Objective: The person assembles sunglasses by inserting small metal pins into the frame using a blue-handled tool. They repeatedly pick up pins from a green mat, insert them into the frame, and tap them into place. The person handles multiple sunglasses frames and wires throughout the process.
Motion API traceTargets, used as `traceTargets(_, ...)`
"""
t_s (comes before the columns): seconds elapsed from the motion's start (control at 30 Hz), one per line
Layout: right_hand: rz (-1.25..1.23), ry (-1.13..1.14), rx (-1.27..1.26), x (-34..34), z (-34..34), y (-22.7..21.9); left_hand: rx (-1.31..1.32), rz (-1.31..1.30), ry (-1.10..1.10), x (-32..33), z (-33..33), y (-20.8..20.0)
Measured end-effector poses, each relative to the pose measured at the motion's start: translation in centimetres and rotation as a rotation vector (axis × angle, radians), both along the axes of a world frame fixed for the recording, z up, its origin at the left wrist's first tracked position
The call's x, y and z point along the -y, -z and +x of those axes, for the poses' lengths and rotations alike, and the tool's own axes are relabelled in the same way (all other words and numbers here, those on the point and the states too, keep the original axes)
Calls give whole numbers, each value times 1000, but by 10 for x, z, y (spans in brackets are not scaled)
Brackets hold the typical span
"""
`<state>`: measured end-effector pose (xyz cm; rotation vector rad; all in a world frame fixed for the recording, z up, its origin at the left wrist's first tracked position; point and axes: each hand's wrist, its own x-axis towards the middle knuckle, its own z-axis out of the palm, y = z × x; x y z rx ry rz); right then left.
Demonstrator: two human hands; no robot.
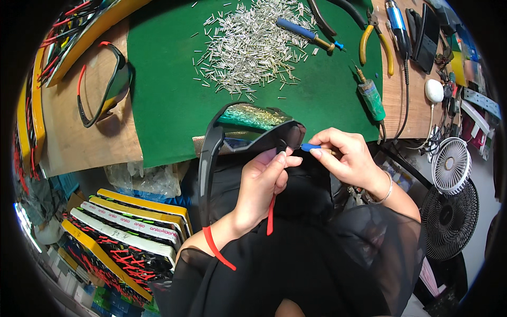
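Note:
A pair of wraparound sunglasses with a black frame, shiny green-gold lens and red temple tips is in my left hand. Its fingers are closed around the frame near the right-hand hinge. One temple hangs down across my left forearm. My right hand pinches a small blue-handled screwdriver, its end pointing left at the hinge. The exact contact of the tip is too small to make out. Both hands are just off the near edge of the green mat.
Many small metal pins lie heaped on the mat, with a blue-handled tool across them. Yellow-handled pliers and a green-handled corded tool are right. Other sunglasses lie left; boxes stand lower left, fans right.

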<state>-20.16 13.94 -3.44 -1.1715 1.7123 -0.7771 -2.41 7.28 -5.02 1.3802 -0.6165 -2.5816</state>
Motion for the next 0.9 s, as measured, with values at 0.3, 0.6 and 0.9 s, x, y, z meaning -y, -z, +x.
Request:
traceTargets(0.3, -72, -43, -8, -2, 0, 5, 6, -17, -42, -3, -2, 1)
traceTargets(0.6, -282, -134, -330, 1, 7, -1, 23, -43, -71, -4, -6, 1)
traceTargets(0.9, -424, -305, -592, 4, 8, 1, -5, 3, -59, 0, -3, 0)
